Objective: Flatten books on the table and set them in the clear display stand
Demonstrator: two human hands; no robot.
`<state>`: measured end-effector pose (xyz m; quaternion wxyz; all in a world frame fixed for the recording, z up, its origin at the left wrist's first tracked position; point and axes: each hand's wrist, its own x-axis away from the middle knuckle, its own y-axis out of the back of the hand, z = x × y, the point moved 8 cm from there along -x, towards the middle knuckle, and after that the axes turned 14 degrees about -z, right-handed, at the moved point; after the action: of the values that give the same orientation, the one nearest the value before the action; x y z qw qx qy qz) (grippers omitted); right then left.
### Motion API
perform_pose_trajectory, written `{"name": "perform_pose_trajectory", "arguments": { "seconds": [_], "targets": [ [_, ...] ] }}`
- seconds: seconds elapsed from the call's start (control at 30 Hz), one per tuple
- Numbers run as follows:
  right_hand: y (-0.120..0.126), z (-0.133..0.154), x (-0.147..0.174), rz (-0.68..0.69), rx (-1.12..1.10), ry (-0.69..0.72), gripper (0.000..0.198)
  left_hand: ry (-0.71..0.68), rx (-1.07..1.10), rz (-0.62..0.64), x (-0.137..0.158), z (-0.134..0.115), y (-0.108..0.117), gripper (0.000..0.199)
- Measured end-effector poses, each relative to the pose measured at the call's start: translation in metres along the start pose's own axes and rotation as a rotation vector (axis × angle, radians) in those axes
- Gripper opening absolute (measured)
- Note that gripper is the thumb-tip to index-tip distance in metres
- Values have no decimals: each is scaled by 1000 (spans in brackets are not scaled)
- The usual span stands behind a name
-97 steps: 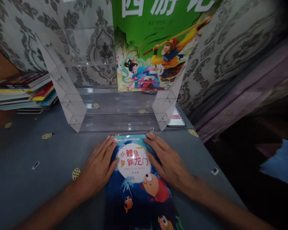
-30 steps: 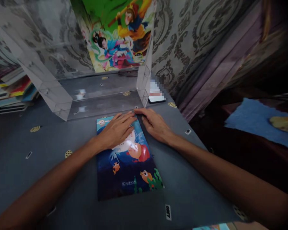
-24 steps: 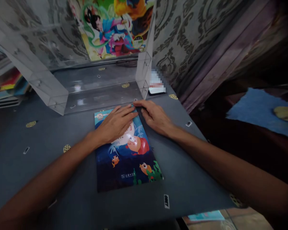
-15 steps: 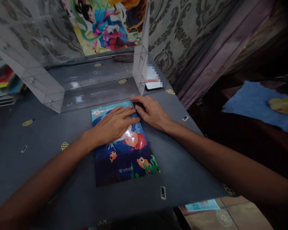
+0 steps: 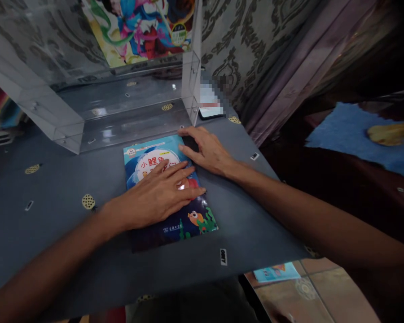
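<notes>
A thin picture book (image 5: 175,231) with a blue underwater cover lies face up on the grey patterned tablecloth (image 5: 114,273). Fish, green seaweed and a white title oval decorate it. Across the middle of the cover rests my left hand (image 5: 158,193), palm down with fingers spread, hiding part of the picture and title. My right hand (image 5: 205,150) is at the book's upper right edge. Its fingers are apart, the thumb and index tips touching the cover's border.
Behind the book stands a clear acrylic rack (image 5: 67,134) holding a colourful illustrated book (image 5: 144,31). More books (image 5: 3,112) are stacked at the left. A partly blurred phone-like object (image 5: 211,105) sits by the rack. Blue cloth (image 5: 350,134) lies at right; another book (image 5: 276,272) is below the table edge.
My left hand has slid down the cover toward me, uncovering the title. My right hand stays by the upper right edge. The view has shifted slightly.
</notes>
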<state>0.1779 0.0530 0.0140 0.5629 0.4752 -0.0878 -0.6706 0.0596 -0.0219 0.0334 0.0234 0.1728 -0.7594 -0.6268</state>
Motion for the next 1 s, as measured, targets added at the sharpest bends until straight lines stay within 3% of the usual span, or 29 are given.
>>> {"name": "perform_pose_trajectory", "arguments": {
  "seconds": [0.27, 0.43, 0.7, 1.0],
  "targets": [
    [-1, -1, 1, -11, 2, 16, 37, -59, 85, 2, 17, -33, 0, 40],
    [-2, 0, 2, -13, 5, 41, 37, -61, 26, -38, 23, -43, -2, 42],
    [-3, 0, 3, -7, 28, 54, 38, -302, -125, -140, 30, -78, -1, 39],
    [-2, 2, 4, -13, 19, 86, 38, -303, -227, -168, 34, -83, -3, 40]
  ]
}}
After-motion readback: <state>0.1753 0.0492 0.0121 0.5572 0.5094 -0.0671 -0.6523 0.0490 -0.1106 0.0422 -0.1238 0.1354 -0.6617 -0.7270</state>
